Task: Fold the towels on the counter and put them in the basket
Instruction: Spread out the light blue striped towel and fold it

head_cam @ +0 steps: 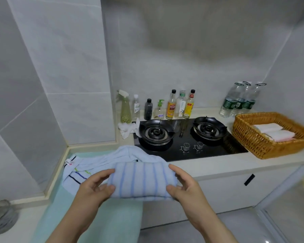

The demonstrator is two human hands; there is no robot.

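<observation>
The left hand (96, 185) and the right hand (182, 185) each pinch one short end of the folded striped towel (142, 179), the left at nine o'clock of the bundle and the right at three o'clock, fingers and thumb curled round the layered edges so the fold stays closed. The bundle looks compact and even, its blue stripes running away from the person; whether it rests on what lies beneath or is lifted just clear cannot be told. Under it, toward eleven o'clock, an unfolded pale blue towel (102, 160) sprawls over a green towel (95, 216) spread on the counter (218, 166). The wicker basket (249, 141) sits at two o'clock, beyond the black stove (191, 151), with white and pink folded towels (274, 133) already lying in its far part. The step in hand appears to be carrying this bundle to the basket: it would go best with both ends held level and lightly pressed inward so no layer slips, the path kept above the burners, and the bundle set down flat in the free near part beside the others
</observation>
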